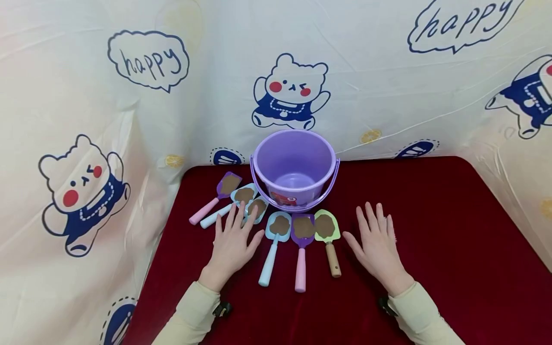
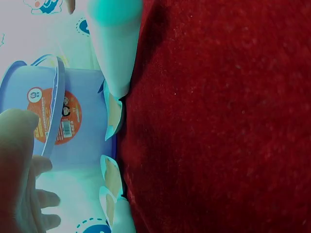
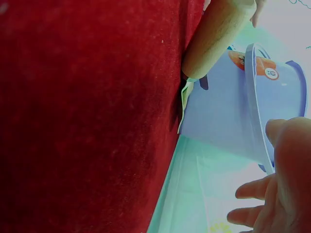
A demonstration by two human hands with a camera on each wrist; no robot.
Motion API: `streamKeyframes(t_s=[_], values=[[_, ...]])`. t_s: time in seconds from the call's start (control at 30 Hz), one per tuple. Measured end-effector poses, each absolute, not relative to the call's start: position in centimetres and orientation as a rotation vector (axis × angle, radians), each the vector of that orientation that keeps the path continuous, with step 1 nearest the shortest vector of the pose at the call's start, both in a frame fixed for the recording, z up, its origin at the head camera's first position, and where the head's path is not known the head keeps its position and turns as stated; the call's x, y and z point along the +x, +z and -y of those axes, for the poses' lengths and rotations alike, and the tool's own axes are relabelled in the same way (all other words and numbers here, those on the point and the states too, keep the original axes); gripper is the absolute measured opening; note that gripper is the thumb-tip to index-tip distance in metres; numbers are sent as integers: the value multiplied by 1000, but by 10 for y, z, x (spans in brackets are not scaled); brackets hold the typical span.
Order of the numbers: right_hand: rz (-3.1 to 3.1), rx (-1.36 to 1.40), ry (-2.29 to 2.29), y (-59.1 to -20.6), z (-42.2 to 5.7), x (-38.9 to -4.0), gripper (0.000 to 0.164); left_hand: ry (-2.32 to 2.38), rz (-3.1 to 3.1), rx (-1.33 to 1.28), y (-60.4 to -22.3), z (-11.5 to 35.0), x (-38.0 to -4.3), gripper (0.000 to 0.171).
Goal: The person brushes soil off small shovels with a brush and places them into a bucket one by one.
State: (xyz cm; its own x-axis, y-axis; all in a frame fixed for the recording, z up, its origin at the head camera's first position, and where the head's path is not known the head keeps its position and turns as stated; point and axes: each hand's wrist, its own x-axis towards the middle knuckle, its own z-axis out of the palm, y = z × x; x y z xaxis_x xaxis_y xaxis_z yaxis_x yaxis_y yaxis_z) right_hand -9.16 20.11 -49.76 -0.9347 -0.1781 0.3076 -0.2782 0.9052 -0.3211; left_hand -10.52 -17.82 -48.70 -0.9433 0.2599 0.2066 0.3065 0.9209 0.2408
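Note:
My left hand [image 1: 233, 247] is spread palm down over the left part of the table, fingertips overlapping two light blue toy shovels [image 1: 220, 215] in the head view. My right hand [image 1: 377, 244] is likewise spread, holding nothing, just right of a green shovel with a wooden handle [image 1: 333, 261]. Between the hands lie that shovel, a purple one with a pink handle [image 1: 300, 270] and a light blue one [image 1: 268, 266]. Another purple shovel with a pink handle [image 1: 203, 211] lies at far left. Each scoop bears a brown patch. The wooden handle [image 3: 218, 39] looms close in the right wrist view.
A purple bucket [image 1: 295, 158] stands upright behind the shovels, its handle folded down toward the front. Dark red cloth [image 1: 453, 249] covers the table. White fabric [image 1: 371, 86] printed with bears hangs behind and at both sides.

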Motion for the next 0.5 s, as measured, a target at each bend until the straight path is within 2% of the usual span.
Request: streamKeyframes(t_s=[0.13,0.33,0.5], values=[[2782,339,522,-495,-200,-91,67,-382,2846,-421,-488,178,-105,60],[2717,371,516,-488,-203,-90,47,-316,2762,-430,-488,178,-105,27],[2682,338,509,-478,-213,-88,26,-331,2710,-468,-488,177,-106,24]])
